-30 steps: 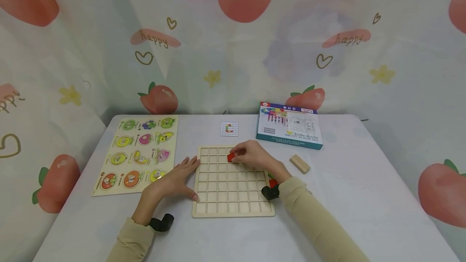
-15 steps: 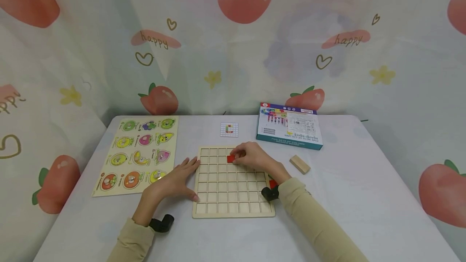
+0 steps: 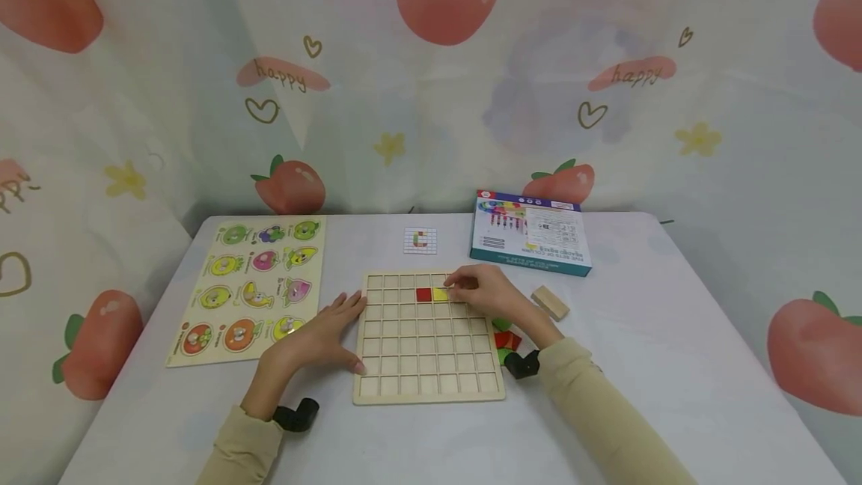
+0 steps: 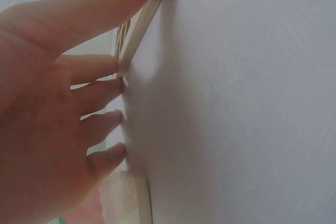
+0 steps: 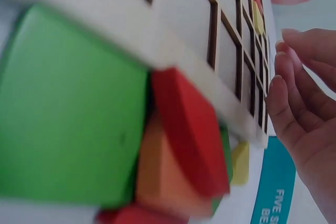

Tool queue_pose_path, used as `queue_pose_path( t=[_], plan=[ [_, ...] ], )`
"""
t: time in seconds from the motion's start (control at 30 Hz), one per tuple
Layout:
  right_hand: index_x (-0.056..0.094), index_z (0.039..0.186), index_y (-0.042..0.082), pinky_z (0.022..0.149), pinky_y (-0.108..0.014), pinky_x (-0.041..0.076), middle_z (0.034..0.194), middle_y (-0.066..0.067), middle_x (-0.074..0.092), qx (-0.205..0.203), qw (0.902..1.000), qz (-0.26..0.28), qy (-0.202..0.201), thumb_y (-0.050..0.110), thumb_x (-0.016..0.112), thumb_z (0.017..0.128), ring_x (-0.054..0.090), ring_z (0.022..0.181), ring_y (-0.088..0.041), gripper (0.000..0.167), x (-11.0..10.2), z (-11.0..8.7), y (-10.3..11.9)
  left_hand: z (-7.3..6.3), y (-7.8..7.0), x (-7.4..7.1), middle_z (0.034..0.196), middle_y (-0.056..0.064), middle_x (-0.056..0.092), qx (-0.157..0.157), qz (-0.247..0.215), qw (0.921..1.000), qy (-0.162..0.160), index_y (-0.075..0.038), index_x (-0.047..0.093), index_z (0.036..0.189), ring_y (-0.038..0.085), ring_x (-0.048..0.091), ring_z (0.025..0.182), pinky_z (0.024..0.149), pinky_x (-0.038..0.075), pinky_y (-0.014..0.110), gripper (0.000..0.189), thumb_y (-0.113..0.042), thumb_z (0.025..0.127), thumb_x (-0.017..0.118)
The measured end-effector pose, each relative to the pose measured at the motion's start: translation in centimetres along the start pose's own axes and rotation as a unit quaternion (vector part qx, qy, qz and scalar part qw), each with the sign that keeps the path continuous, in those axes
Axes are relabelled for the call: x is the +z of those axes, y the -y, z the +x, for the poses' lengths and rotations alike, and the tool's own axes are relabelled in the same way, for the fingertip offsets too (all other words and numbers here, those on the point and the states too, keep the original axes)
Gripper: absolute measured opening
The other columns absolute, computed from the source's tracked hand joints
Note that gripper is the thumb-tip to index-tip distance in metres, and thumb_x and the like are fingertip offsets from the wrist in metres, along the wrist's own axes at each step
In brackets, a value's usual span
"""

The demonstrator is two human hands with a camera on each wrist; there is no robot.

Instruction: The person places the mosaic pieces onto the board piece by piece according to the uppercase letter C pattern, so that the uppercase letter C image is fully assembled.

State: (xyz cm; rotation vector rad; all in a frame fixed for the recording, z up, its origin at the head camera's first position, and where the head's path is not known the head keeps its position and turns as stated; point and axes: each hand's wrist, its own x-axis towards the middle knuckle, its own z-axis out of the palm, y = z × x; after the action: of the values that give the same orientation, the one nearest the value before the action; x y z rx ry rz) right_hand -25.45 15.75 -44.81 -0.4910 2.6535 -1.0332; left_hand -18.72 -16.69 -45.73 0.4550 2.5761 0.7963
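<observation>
Yellow tile (image 3: 440,295) — on board (image 3: 429,399).
Left grip (image 3: 318,338): spread, touching board edge; right grip (image 3: 491,293): empty, loosely curved — beside tile.

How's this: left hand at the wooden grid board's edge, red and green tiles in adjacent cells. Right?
Not quite: beside the red tile is a yellow tile, not green, per the head view. The left hand is at the edge of the wooden grid board.
</observation>
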Motion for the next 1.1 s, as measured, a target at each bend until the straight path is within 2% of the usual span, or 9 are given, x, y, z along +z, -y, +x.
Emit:
queue_pose_path(
  t=[0.2,0.4,0.67,0.87,1.1],
  plan=[
    [0.077,0.113,0.011,0.08,-0.03,0.051,0.099,-0.003,0.069,0.008,0.9999,-0.01,-0.01,0.017,0.07,0.098,0.057,0.09,-0.02,0.018,-1.2,-1.1,-1.0,-0.1,0.0,-0.2,0.172,0.014,0.019,0.004,-0.002,1.0,-0.005,-0.003,0.03,0.161,0.039,0.009,0.16,0.128,0.014,0.06,0.114,-0.031,0.071,0.095],
    [0.074,0.112,0.012,0.075,-0.029,0.053,0.103,-0.003,0.069,0.037,0.9992,-0.013,-0.002,0.019,0.071,0.097,0.06,0.09,-0.021,0.017,-2.3,-2.0,-2.4,-0.3,-0.1,-0.2,0.171,0.015,0.02,0.002,0.001,1.0,-0.007,-0.002,0.03,0.161,0.04,0.01,0.16,0.127,0.015,0.061,0.114,-0.03,0.071,0.095],
    [0.074,0.108,0.009,0.08,-0.029,0.054,0.101,-0.004,0.071,0.044,0.9984,-0.031,-0.015,0.018,0.078,0.092,0.06,0.09,-0.02,0.019,-3.0,-2.6,-4.2,-0.3,-0.2,-0.3,0.171,0.016,0.02,0.004,0.0,0.9999,-0.009,-0.002,0.03,0.161,0.041,0.009,0.159,0.127,0.014,0.061,0.114,-0.029,0.071,0.095],
    [0.072,0.107,0.005,0.078,-0.029,0.053,0.092,-0.004,0.068,0.05,0.9975,-0.049,-0.013,0.02,0.081,0.089,0.058,0.085,-0.019,0.025,-3.4,-3.2,-4.8,-0.2,-0.3,-0.2,0.171,0.016,0.019,0.006,-0.004,1.0,-0.006,-0.001,0.03,0.161,0.04,0.009,0.16,0.127,0.014,0.061,0.114,-0.028,0.071,0.095],
    [0.073,0.107,0.003,0.079,-0.03,0.052,0.092,-0.005,0.067,0.058,0.9964,-0.061,-0.009,0.022,0.082,0.088,0.057,0.085,-0.019,0.028,-3.5,-3.3,-5.1,-0.2,-0.3,-0.2,0.171,0.016,0.02,0.007,-0.004,1.0,-0.006,-0.001,0.03,0.161,0.04,0.009,0.159,0.127,0.014,0.061,0.113,-0.027,0.072,0.095]
  ],
)
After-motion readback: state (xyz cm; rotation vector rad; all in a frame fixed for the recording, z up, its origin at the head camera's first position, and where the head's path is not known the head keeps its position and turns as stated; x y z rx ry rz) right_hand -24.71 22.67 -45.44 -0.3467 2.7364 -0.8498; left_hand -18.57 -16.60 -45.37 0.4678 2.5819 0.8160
